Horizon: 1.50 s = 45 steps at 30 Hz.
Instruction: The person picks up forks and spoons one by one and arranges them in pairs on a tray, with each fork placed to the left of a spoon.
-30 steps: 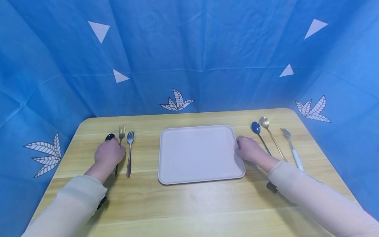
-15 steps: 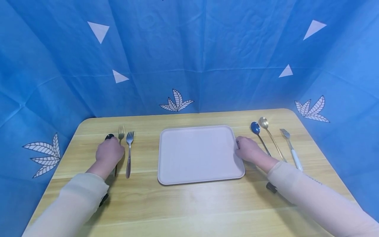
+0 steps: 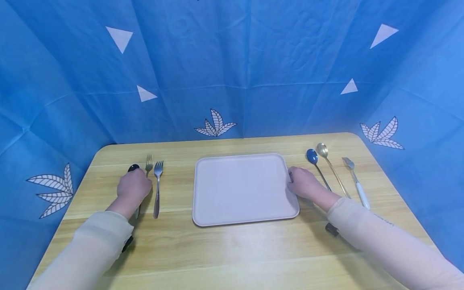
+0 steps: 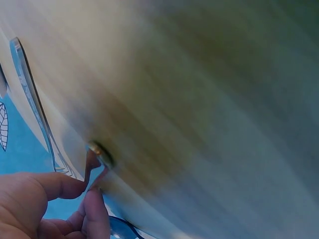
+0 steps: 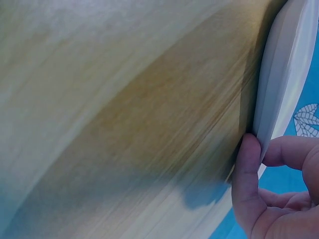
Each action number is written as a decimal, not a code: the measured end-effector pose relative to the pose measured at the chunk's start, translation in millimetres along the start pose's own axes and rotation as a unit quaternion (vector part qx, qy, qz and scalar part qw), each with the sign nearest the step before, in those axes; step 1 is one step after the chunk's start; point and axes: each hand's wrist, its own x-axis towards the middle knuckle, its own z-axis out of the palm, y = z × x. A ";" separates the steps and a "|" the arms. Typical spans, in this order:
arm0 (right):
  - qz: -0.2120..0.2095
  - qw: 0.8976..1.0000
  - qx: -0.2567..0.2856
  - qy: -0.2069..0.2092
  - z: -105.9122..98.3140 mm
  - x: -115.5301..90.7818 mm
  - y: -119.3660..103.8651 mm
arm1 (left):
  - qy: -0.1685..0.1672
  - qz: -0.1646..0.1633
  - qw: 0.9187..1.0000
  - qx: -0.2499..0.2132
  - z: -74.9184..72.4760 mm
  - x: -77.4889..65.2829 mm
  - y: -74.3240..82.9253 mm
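Observation:
With thumb and fingers, my left hand [image 3: 134, 185] pinches the handle of a gold fork [image 3: 149, 161]; the handle's end shows past the fingertips in the left wrist view. The hand covers the fork's middle. To its right lies a silver fork [image 3: 158, 189], apart from the hand. A black spoon [image 3: 133, 167] shows only its bowl beyond the knuckles. At the middle of the table is a pale rectangular tray [image 3: 244, 189], lying flat. My right hand [image 3: 304, 183] pinches the tray's right rim, thumb and finger on either side of it in the right wrist view.
Right of the right hand lie a dark blue spoon [image 3: 312, 156], a long gold spoon [image 3: 322, 150] and a small fork [image 3: 362, 195] with a pale handle. The wooden table [image 3: 232, 253] backs onto a blue curtain [image 3: 246, 68].
The gold fork has turned slightly in my left hand, its handle end swinging to the left. The right hand and the tray have stayed in place.

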 end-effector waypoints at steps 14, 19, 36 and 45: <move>0.008 1.000 0.009 -0.005 -1.4 -0.6 -0.5 | -0.012 0.004 1.000 0.004 -1.1 -1.3 -3.2; 0.010 1.000 0.010 -0.007 -1.7 -0.8 -0.1 | -0.020 0.001 1.000 -0.004 -1.0 -2.4 -4.3; 0.008 1.000 0.013 -0.009 -2.4 -1.3 -1.8 | -0.022 0.015 1.000 -0.014 -6.0 -13.4 -2.8; 0.007 1.000 0.010 -0.007 -1.9 -0.8 -1.1 | -0.013 0.016 1.000 -0.012 -12.1 -17.1 0.4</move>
